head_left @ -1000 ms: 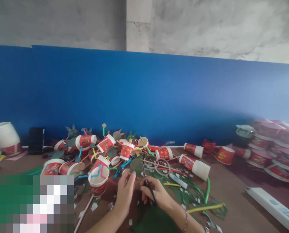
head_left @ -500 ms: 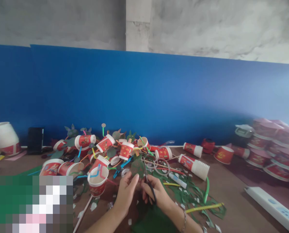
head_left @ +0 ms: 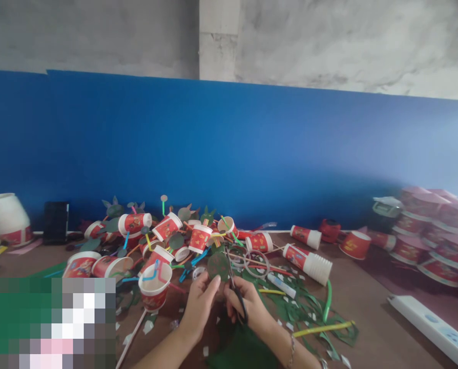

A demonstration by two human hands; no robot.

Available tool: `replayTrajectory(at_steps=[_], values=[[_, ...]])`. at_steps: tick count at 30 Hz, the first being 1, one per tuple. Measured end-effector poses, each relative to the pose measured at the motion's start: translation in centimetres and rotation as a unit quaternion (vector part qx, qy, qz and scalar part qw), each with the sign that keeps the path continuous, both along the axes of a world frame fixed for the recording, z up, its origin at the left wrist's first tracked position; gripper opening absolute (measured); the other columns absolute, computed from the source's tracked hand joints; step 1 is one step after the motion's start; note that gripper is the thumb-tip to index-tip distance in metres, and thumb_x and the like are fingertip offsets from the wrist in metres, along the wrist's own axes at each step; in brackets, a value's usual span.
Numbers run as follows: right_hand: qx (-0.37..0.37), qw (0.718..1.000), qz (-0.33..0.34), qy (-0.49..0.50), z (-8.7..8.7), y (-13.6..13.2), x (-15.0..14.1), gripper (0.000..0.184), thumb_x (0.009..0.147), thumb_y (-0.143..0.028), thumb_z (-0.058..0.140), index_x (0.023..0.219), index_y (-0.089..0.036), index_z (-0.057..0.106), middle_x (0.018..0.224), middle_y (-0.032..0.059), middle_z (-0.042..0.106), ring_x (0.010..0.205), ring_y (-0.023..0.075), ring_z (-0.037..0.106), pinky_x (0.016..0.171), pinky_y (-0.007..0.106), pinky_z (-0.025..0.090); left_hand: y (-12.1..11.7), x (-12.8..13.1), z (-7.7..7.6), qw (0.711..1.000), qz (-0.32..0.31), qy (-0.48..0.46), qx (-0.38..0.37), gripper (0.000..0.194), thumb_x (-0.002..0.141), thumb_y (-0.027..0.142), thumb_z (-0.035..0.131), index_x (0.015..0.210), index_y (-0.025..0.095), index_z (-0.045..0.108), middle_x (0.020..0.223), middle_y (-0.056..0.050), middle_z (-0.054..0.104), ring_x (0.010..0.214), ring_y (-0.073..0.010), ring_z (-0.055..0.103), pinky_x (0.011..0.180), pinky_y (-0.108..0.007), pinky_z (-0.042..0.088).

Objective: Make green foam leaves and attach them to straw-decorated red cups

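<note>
Between thumb and fingers, my left hand (head_left: 203,302) pinches a round piece of dark green paper (head_left: 217,265) at its lower edge. Black-handled scissors (head_left: 237,297) are gripped in my right hand (head_left: 248,303), their blades pointing away from me along the right side of the paper. The blades look nearly closed; whether they touch the paper I cannot tell. Below both hands lies a larger dark green sheet (head_left: 242,348). Green paper offcuts (head_left: 294,307) and small white scraps are scattered to the right, around a glue tube (head_left: 282,285).
Red paper cups with straws, one an upright cup (head_left: 155,287), pile up left and ahead. A clear tape ring (head_left: 256,263) and a cup stack (head_left: 308,264) lie right. Farther right are a white power strip (head_left: 432,328) and stacked red tubs (head_left: 444,241). A blue panel (head_left: 229,148) stands behind.
Almost nothing differs. Both hands, the scissors and the round green paper keep nearly the same positions, and the view has shifted very slightly.
</note>
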State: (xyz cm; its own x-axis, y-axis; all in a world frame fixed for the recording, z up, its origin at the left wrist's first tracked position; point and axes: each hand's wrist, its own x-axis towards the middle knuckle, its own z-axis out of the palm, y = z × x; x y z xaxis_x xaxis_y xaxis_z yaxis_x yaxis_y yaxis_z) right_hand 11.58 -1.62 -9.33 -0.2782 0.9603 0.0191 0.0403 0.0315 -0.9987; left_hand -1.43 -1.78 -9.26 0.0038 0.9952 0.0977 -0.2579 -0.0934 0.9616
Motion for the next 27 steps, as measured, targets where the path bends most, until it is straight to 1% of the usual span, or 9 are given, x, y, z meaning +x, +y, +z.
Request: replayTrajectory(at_steps=[3,7,11,15,19,22,27], values=[[-0.004,1.000,-0.003,-0.005,0.15,-0.02,0.00,0.048,0.068,-0.064,0.060,0.069,-0.018,0.046,0.040,-0.0067,0.049,0.031,0.0057,0.041,0.032,0.016,0.032,0.09,-0.01,-0.18,1.000,-0.017,-0.006,-0.003,0.036,0.071,0.050,0.066,0.082,0.016,0.064,0.066,-0.001,0.062,0.062,-0.0171,0.058,0.059,-0.028,0.047],[-0.017,1.000,-0.006,-0.016,0.40,-0.10,-0.01,0.047,0.067,-0.062,0.063,0.069,-0.018,0.047,0.039,-0.0068,0.049,0.030,0.0057,0.041,0.031,0.015,0.030,0.12,0.13,-0.26,1.000,-0.007,-0.020,-0.020,0.038,0.069,0.051,0.067,0.082,0.016,0.063,0.062,0.001,0.059,0.058,-0.0147,0.055,0.056,-0.025,0.044],[-0.025,1.000,0.000,-0.009,0.50,-0.16,-0.20,0.047,0.064,-0.060,0.065,0.067,-0.018,0.046,0.039,-0.0068,0.049,0.031,0.0060,0.041,0.032,0.016,0.032,-0.04,0.33,-0.18,0.999,-0.011,-0.032,-0.032,0.039,0.070,0.053,0.065,0.082,0.015,0.063,0.060,0.001,0.059,0.055,-0.0135,0.054,0.054,-0.024,0.043],[-0.030,0.999,0.018,0.005,0.40,-0.20,-0.29,0.046,0.063,-0.059,0.067,0.069,-0.017,0.049,0.040,-0.0068,0.049,0.032,0.0063,0.042,0.033,0.017,0.035,-0.04,0.35,-0.41,0.999,-0.015,-0.026,-0.031,0.039,0.071,0.053,0.065,0.075,0.014,0.061,0.061,0.000,0.059,0.052,-0.0132,0.053,0.051,-0.024,0.041],[-0.012,1.000,0.018,0.017,0.26,-0.19,-0.14,0.044,0.065,-0.057,0.066,0.071,-0.017,0.049,0.045,-0.0059,0.052,0.036,0.0065,0.046,0.035,0.016,0.036,0.09,0.33,-0.78,0.999,-0.041,-0.015,-0.028,0.039,0.071,0.053,0.064,0.069,0.015,0.059,0.054,0.002,0.054,0.047,-0.0119,0.049,0.047,-0.023,0.038],[-0.007,1.000,0.015,0.004,0.22,-0.17,-0.07,0.041,0.068,-0.055,0.066,0.069,-0.018,0.048,0.043,-0.0063,0.051,0.035,0.0061,0.045,0.035,0.015,0.034,0.14,0.31,-0.84,0.998,-0.054,-0.015,-0.028,0.039,0.072,0.054,0.063,0.070,0.015,0.059,0.055,0.002,0.054,0.047,-0.0120,0.049,0.047,-0.023,0.038],[-0.005,1.000,0.010,-0.009,0.18,-0.08,-0.09,0.041,0.068,-0.055,0.064,0.068,-0.018,0.048,0.041,-0.0068,0.049,0.033,0.0060,0.042,0.034,0.016,0.033,0.24,0.20,-0.76,0.998,-0.053,-0.015,-0.021,0.039,0.073,0.053,0.064,0.071,0.014,0.061,0.057,0.001,0.057,0.050,-0.0127,0.051,0.050,-0.024,0.039]])
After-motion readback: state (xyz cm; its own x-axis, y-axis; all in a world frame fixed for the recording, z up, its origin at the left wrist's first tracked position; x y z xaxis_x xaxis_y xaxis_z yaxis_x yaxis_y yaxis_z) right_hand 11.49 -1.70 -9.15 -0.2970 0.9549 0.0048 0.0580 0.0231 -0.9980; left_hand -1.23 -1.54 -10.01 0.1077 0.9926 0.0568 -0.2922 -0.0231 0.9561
